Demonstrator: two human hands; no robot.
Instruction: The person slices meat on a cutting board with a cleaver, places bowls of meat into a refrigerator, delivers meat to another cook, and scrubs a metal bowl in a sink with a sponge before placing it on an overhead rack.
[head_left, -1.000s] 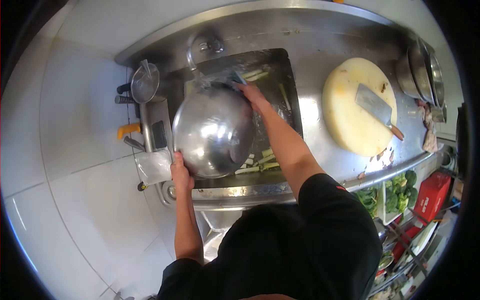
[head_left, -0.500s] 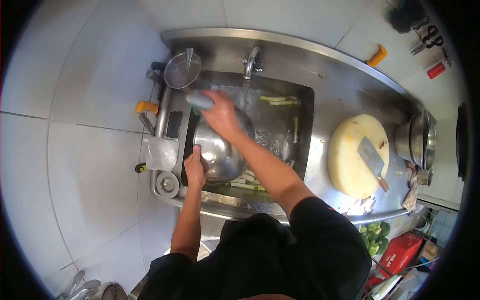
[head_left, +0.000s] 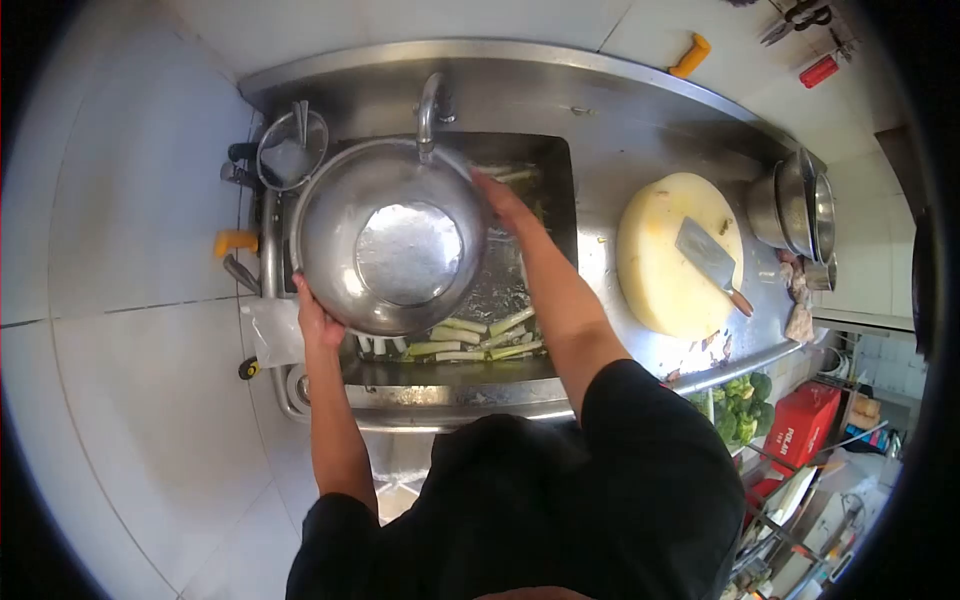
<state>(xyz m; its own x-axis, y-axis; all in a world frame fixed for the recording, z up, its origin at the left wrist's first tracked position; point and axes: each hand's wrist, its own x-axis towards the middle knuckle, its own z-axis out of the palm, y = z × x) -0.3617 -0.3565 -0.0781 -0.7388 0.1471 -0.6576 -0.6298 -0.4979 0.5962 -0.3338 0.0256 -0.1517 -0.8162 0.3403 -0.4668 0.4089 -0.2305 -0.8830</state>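
A large steel bowl (head_left: 400,240) is held over the sink (head_left: 560,190) with its rounded underside facing up. My left hand (head_left: 318,318) grips its lower left rim. At its upper right edge is my right hand (head_left: 500,200), whose fingers are partly hidden by the bowl. Whatever else that hand may hold does not show. The faucet (head_left: 430,105) reaches down to the bowl's upper edge. Pale green stalks (head_left: 460,335) lie in the water in the sink, below and right of the bowl.
Right of the sink, a cleaver (head_left: 708,255) lies on a thick round cutting board (head_left: 650,250). Steel bowls (head_left: 795,210) are nested at the far right. A strainer (head_left: 290,165) hangs over the sink's left corner, above a plastic bag (head_left: 275,330).
The bowl has turned and its underside now faces the camera more fully. My right hand has moved from the bowl's upper left to its right edge; the grey-green scrubber is no longer visible.
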